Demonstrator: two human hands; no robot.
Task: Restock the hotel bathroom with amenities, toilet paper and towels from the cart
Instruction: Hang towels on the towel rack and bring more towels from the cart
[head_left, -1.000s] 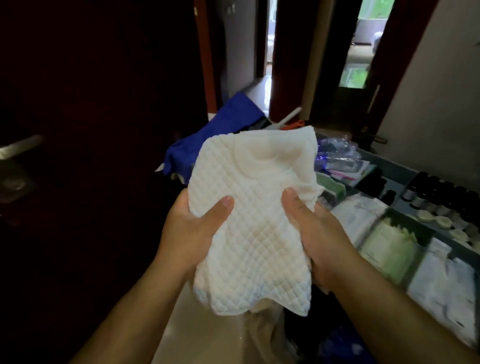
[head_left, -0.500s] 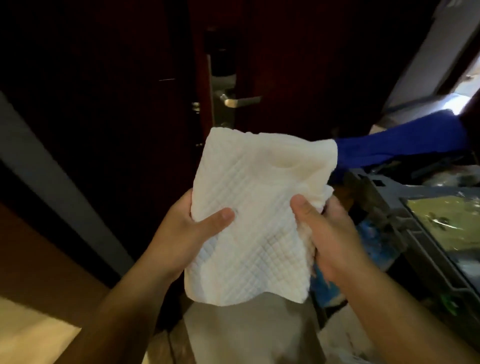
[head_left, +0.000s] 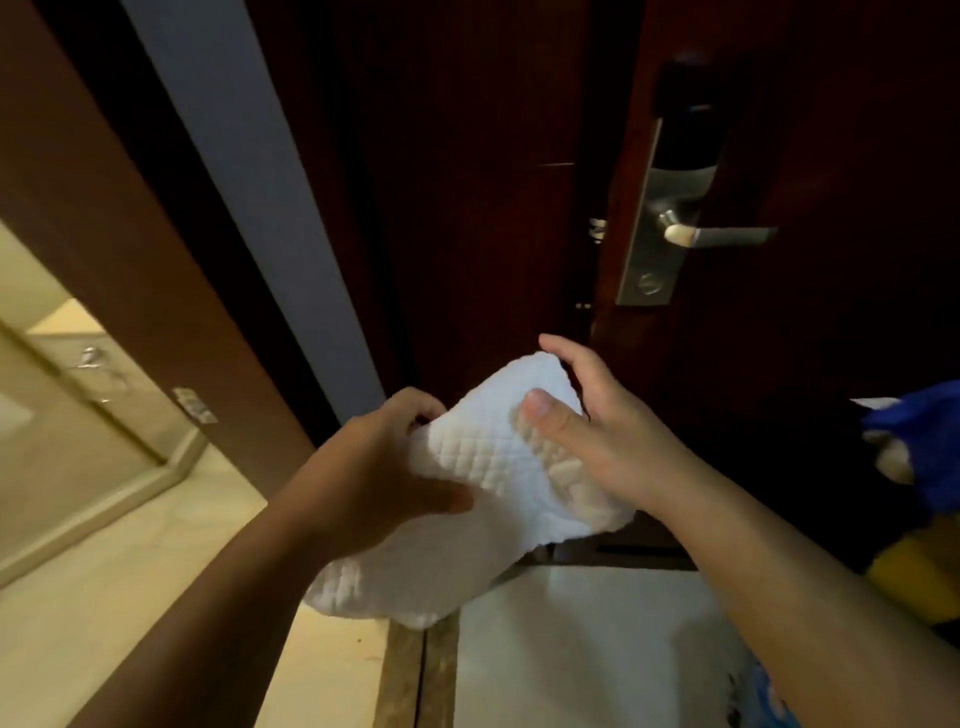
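A white quilted towel hangs bunched between both hands at the middle of the head view. My left hand grips its left side from below, fingers curled into the cloth. My right hand pinches the upper right part, thumb pressed on top and fingers behind. The towel's lower end droops under my left forearm. The cart is mostly out of view; only a blue cloth shows at the right edge.
A dark wooden door with a silver lever handle and lock plate stands just ahead. A grey door frame runs diagonally at left. Beyond it lies a beige tiled floor and a glass panel. A yellow object sits at right.
The view has swung left from the cart to the door and doorway. The towel, held flat and spread before, is now bunched and folded between my hands.
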